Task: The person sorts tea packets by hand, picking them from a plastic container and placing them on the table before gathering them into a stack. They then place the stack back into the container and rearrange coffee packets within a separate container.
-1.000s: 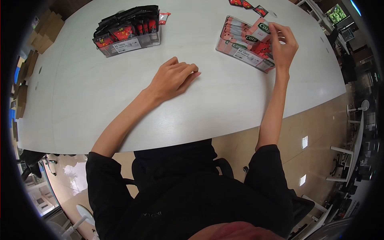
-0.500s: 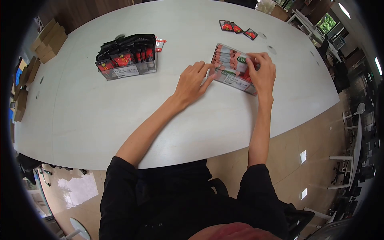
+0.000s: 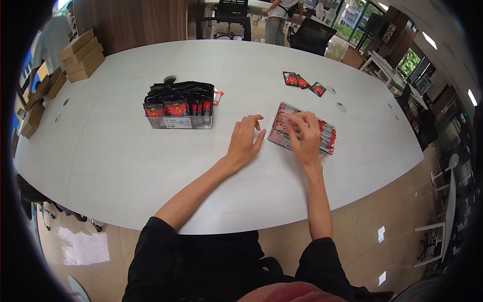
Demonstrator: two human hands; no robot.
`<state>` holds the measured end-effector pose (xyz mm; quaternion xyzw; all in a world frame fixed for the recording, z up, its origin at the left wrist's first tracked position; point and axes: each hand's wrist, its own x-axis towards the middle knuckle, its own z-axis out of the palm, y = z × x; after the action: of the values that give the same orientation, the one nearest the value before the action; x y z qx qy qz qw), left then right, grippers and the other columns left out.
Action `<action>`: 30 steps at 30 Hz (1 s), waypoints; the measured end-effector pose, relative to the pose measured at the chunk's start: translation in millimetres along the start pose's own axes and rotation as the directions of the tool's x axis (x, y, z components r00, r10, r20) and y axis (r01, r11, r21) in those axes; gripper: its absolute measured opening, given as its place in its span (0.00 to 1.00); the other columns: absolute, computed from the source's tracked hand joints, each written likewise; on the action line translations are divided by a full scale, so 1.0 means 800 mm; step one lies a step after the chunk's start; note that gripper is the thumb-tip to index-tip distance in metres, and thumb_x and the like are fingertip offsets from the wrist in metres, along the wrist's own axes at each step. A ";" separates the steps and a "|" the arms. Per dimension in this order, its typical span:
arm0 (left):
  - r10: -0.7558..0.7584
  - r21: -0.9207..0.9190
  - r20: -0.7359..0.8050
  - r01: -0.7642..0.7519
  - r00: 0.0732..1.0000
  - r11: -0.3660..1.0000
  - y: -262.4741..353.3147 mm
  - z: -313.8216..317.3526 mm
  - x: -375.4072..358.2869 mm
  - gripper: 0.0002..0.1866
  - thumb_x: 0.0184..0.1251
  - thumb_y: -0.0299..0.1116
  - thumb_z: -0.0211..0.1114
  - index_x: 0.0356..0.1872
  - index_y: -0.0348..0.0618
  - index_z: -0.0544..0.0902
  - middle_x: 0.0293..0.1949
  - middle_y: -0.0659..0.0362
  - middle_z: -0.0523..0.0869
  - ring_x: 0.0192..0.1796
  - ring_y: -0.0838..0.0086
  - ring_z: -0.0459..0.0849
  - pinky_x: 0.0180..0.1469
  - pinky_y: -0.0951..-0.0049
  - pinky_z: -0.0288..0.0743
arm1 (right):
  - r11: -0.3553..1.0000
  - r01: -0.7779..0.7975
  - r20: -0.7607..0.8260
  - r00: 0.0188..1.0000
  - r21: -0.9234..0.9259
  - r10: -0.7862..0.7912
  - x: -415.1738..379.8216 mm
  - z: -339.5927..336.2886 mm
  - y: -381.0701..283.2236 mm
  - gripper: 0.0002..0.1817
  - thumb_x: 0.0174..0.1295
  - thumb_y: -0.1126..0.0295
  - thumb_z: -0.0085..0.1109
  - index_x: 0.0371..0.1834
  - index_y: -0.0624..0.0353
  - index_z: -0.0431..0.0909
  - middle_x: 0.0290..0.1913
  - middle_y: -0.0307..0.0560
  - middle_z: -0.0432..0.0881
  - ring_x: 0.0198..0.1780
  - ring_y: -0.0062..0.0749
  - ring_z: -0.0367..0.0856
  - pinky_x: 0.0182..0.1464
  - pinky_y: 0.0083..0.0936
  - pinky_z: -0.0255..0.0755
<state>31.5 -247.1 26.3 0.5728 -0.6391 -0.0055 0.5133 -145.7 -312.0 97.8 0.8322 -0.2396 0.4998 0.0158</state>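
A clear plastic box [image 3: 278,138] filled with rows of red-and-white packets [image 3: 327,138] sits on the table in front of me. My right hand [image 3: 306,137] is over the box, fingers bent down towards the packets at its left part, thumb and fingertips slightly apart; nothing shows between them. Just left of the box, my left hand [image 3: 244,139] rests by the table surface with thumb and fingers apart, holding nothing. My right hand hides the middle of the box.
Another clear box [image 3: 201,122] stands to the left, packed with black-and-red sachets [image 3: 177,106]; a small red-and-white packet [image 3: 217,97] lies behind it. Several black-and-red sachets [image 3: 317,89] lie at the back right. Cardboard boxes [image 3: 84,58] are stacked far left. People stand beyond the table.
My view has tilted up, showing more of the room. My left hand has come off the box's left side. My right hand has shifted from the box's right end towards its left part.
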 end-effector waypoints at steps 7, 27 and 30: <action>0.069 0.426 -0.061 -0.037 0.996 0.904 -0.071 -0.006 0.007 0.24 0.73 0.33 0.65 0.64 0.29 0.73 0.66 0.41 0.73 0.71 0.50 0.70 0.70 0.50 0.64 | 0.917 0.133 0.342 0.900 0.377 -0.271 -0.023 0.039 -0.052 0.14 0.63 0.75 0.71 0.51 0.49 0.88 0.38 0.38 0.81 0.36 0.34 0.80 0.42 0.33 0.73; -0.274 0.651 -0.074 0.254 0.959 0.715 -0.172 0.007 0.074 0.42 0.76 0.55 0.60 0.76 0.28 0.65 0.79 0.35 0.61 0.83 0.42 0.54 0.83 0.43 0.50 | 0.930 0.030 0.506 0.832 0.367 -0.226 -0.038 0.041 -0.023 0.09 0.63 0.75 0.71 0.44 0.49 0.89 0.40 0.35 0.82 0.36 0.31 0.85 0.37 0.32 0.78; -0.253 0.606 0.046 0.174 0.966 0.776 -0.165 -0.002 0.067 0.32 0.77 0.51 0.60 0.70 0.35 0.74 0.74 0.44 0.71 0.79 0.49 0.64 0.81 0.40 0.54 | 0.936 0.037 0.514 0.828 0.351 -0.225 -0.038 0.041 -0.018 0.08 0.63 0.74 0.71 0.44 0.49 0.89 0.40 0.34 0.82 0.34 0.31 0.85 0.37 0.32 0.77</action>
<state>138.4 -331.2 -16.9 0.7723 -0.5697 0.1018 0.2620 -124.5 -296.0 59.1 0.9453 -0.0896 0.2719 -0.1563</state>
